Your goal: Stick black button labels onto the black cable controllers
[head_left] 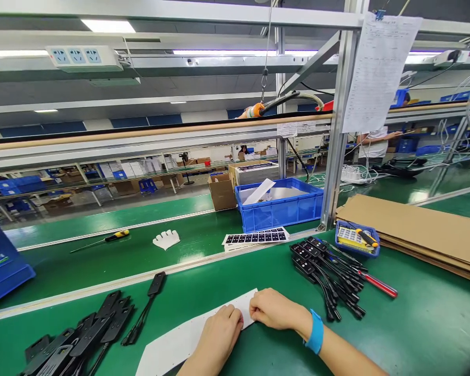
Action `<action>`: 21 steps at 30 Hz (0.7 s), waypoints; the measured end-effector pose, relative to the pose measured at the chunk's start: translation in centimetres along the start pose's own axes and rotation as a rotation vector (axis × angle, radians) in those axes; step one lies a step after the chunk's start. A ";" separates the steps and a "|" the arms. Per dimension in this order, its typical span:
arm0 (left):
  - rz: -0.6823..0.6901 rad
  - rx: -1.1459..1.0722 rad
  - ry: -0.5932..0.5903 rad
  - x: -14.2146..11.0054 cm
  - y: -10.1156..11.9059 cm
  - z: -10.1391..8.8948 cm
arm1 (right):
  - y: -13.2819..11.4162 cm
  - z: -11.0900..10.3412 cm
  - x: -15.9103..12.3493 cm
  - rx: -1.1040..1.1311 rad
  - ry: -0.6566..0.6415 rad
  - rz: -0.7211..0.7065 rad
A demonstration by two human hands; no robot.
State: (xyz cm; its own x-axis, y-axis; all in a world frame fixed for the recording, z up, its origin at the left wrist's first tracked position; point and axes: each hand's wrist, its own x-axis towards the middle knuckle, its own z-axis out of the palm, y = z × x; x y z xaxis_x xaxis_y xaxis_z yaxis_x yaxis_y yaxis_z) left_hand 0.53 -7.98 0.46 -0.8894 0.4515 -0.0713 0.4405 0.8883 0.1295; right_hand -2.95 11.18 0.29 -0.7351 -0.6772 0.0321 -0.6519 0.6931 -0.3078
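A long white paper strip (180, 342) lies slantwise on the green bench in front of me. My left hand (221, 334) is closed over its middle, with the fingers curled down at the edge. My right hand (276, 309), with a blue band on the wrist, pinches the strip's far right end; the fingertips are partly hidden. To the left is a pile of black cabled modules (90, 334), and one single black module (156, 283) lies apart from it. More black modules (309, 256) with cables are heaped beyond my right hand.
A red-handled screwdriver (379, 285) and a small blue tray (358, 248) sit at the right, beside stacked cardboard (419, 224). Farther back are a label sheet (256, 237), blue crate (282, 206), white glove (166, 239) and yellow-black screwdriver (115, 236). A metal post (337, 156) rises behind.
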 end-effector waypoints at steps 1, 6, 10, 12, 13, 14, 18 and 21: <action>0.006 -0.025 0.002 0.0 0.0 -0.1 | -0.1 0.1 0.0 -0.011 0.008 0.011; 0.041 -0.141 0.018 0.0 -0.1 -0.7 | -0.4 0.4 0.1 -0.044 0.015 0.035; 0.002 -0.050 0.005 0.0 0.3 -0.3 | -0.3 0.0 0.2 -0.029 -0.020 0.008; -0.001 -0.030 0.009 0.0 0.5 0.0 | -0.3 -0.1 0.1 -0.028 -0.028 0.001; 0.007 -0.037 0.016 0.0 0.5 0.1 | -0.4 -0.1 0.1 -0.032 -0.024 0.004; 0.016 -0.050 0.023 -0.1 0.5 0.2 | -0.4 0.0 0.0 -0.038 -0.017 0.008; 0.032 -0.085 0.027 -0.2 0.1 -0.2 | -0.5 0.4 0.0 -0.049 0.006 0.031; 0.015 -0.101 0.024 0.0 0.0 -0.4 | -0.4 0.2 0.2 -0.034 0.001 0.036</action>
State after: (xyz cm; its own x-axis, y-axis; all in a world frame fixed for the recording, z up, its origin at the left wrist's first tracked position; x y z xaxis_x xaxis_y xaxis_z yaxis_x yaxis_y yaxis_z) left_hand 0.47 -8.01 0.89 -0.8858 0.4619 -0.0449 0.4408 0.8678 0.2295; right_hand -2.79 10.75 0.22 -0.7585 -0.6513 0.0223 -0.6308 0.7251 -0.2761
